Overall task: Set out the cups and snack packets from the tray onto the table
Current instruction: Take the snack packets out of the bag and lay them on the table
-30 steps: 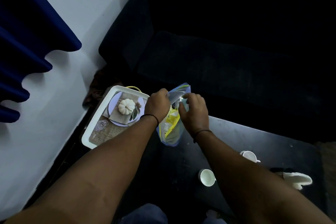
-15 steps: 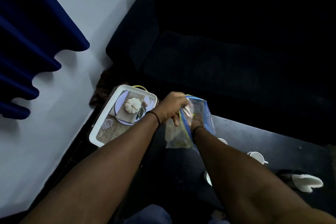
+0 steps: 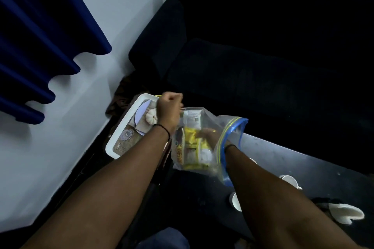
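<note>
Both hands are busy with the zip-lock bag (image 3: 204, 139) above the tabletop's (image 3: 303, 168) left edge. Its rim is pinched by the left hand (image 3: 169, 107), seemingly to hold the mouth open, while the right hand (image 3: 208, 134) is sunk inside among yellow snack packets (image 3: 192, 143); its grasp cannot be told. Packet printing is unreadable. Two white cups (image 3: 289, 181) stand near the tabletop's right side, beside the white tray (image 3: 121, 143).
</note>
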